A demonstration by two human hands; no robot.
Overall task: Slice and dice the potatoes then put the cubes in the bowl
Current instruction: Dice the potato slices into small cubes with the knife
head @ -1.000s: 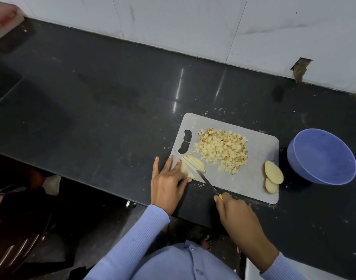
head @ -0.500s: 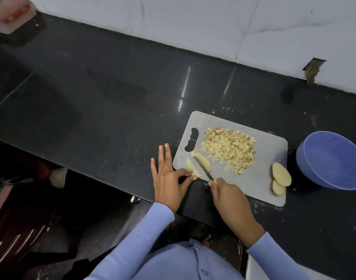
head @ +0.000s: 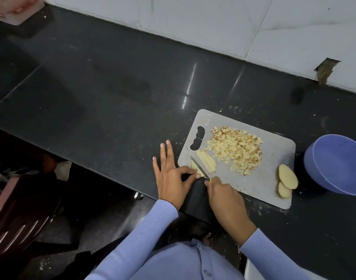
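Observation:
A grey cutting board [head: 260, 180] lies on the black counter. A heap of diced potato cubes [head: 236, 150] sits at its middle. At the board's near left corner lies a potato slice cut into strips [head: 206, 163]. My left hand [head: 173, 176] pinches the near end of that slice with thumb and forefinger, the other fingers spread. My right hand [head: 223, 195] grips a small knife [head: 199, 167] whose blade lies across the slice. Two uncut potato slices [head: 287, 179] rest at the board's right edge. An empty blue bowl [head: 338, 164] stands right of the board.
The black counter [head: 112, 93] stretches left and back to a white tiled wall [head: 213, 23]. A pale pink container [head: 13, 9] sits at the far left corner. The counter's front edge runs just below my hands; a dark wooden chair [head: 21, 215] stands below left.
The knife has moved left across the slice, leaving more cut strips to its right. My left hand has shifted back to the slice's remaining end. The view has drifted slightly.

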